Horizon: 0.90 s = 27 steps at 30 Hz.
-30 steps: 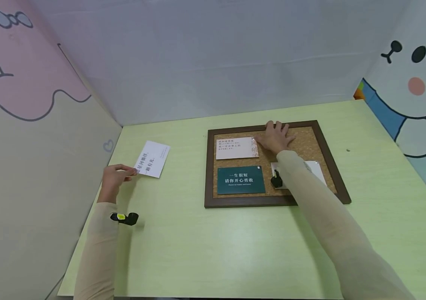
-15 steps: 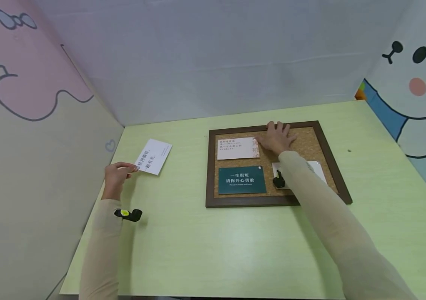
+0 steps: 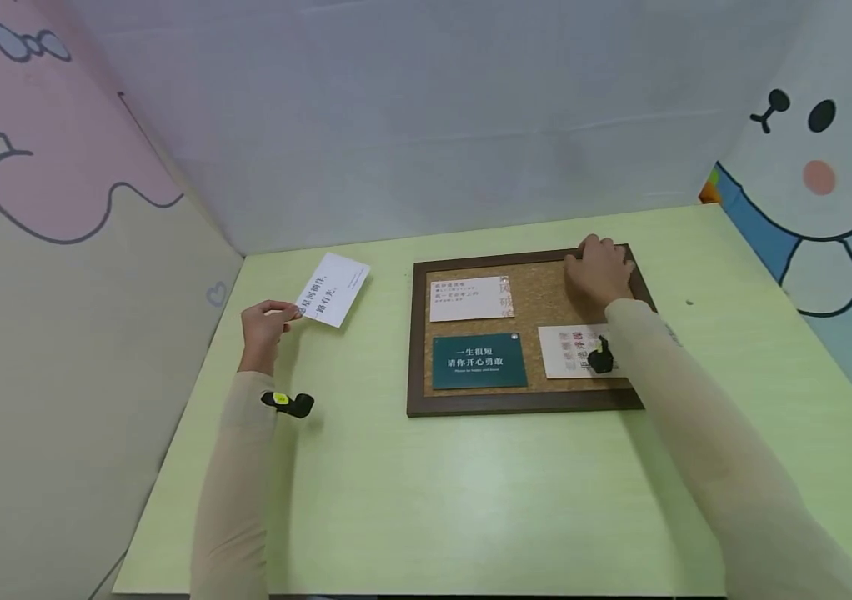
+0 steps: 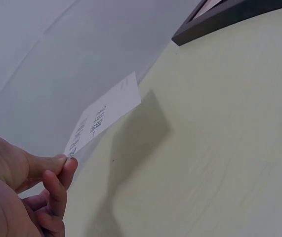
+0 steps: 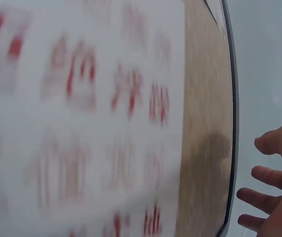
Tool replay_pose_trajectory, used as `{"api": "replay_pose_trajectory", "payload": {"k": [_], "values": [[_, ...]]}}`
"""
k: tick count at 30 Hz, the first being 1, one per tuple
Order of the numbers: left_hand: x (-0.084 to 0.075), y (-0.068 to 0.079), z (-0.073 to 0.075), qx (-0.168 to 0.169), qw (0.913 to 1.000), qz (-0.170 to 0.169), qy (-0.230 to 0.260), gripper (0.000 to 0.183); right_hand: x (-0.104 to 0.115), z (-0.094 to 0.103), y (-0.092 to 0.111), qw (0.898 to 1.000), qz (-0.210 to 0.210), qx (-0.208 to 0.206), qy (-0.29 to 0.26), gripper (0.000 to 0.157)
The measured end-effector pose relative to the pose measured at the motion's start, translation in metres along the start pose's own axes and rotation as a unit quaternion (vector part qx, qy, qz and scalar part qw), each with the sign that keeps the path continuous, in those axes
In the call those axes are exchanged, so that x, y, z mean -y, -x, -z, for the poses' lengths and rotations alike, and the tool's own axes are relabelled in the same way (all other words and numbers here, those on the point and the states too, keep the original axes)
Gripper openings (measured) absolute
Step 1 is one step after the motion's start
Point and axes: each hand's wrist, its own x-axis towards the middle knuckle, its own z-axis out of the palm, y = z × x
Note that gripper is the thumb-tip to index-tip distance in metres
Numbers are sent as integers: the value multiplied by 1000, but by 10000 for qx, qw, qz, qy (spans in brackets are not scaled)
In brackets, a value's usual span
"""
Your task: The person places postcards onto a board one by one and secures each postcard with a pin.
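Note:
My left hand (image 3: pixel 264 335) pinches a white card (image 3: pixel 332 289) with black Chinese writing by its near-left corner, between thumb and forefinger. In the left wrist view, that card (image 4: pixel 108 106) is raised and tilted, casting a shadow on the table. Over the upper right of a cork board (image 3: pixel 538 283) in a dark brown frame is my right hand (image 3: pixel 601 271). Its fingers (image 5: pixel 261 200) appear spread and hold nothing in the right wrist view. Pinned on the board are a white card (image 3: pixel 467 298), a teal card (image 3: pixel 478 361) and, partly behind my right sleeve, a red-printed card (image 3: pixel 557 358).
The pale green table (image 3: pixel 426 500) carries the board right of centre. A grey-white curtain-like wall (image 3: pixel 426 125) rises behind it. Cartoon-printed panels stand to the left (image 3: pixel 81 333) and right (image 3: pixel 846 275). A small dark spot (image 3: pixel 689 302) shows on the table.
My left hand has moved right and away from me, taking the card along. My right hand has slid right across the board from its top middle to its upper right, uncovering more cork and the red-printed card.

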Motion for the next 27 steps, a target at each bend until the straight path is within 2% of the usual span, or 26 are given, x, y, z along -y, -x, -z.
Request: {"api": "replay_pose_trajectory", "payload": {"k": [3,10,14,22,27], "values": [[-9,1,-16,71,9999,-133,13,6,-17,14,0,9999,-109,-50,40,42],[-27,6,-53,227,9994,-260,47,6,-50,47,-1,9963,-572,-75,633,43],[-33,8,-73,418,9984,-381,63,5,-73,67,2,9945,-738,-165,720,35],[-46,17,-107,712,9957,-585,-123,4,-110,103,10,9933,-812,80,815,33],[-57,23,-132,919,9929,-695,-304,5,-128,119,17,9936,-594,403,875,35]]}}
